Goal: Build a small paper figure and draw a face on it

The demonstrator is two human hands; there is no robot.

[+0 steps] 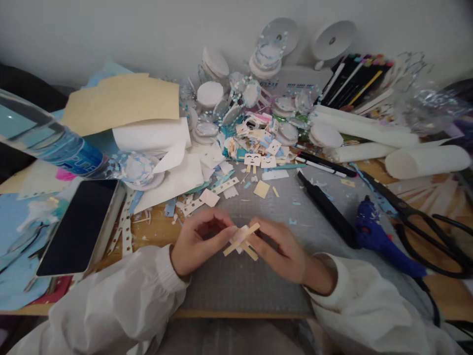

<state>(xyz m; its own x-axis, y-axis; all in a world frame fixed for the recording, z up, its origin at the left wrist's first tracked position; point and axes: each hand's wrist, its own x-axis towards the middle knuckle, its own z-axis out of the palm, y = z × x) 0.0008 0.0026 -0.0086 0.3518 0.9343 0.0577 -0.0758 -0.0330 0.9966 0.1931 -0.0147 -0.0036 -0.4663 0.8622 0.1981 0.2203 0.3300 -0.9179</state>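
Observation:
Over the front of the grey cutting mat, my left hand and my right hand hold a small paper figure between them. Two pale yellow paper strips cross over its white and pinkish paper. The left thumb and fingers pinch its left side; the right fingers close on its right side. Just beyond lie a yellow paper square and a pinkish paper piece. Farther back are small white paper cards with drawn faces, two with yellow strips hanging below.
A blue glue gun, black tweezers and black scissors lie at the right. A phone and a tilted water bottle are at the left. Paper scraps, white discs and a marker set fill the back.

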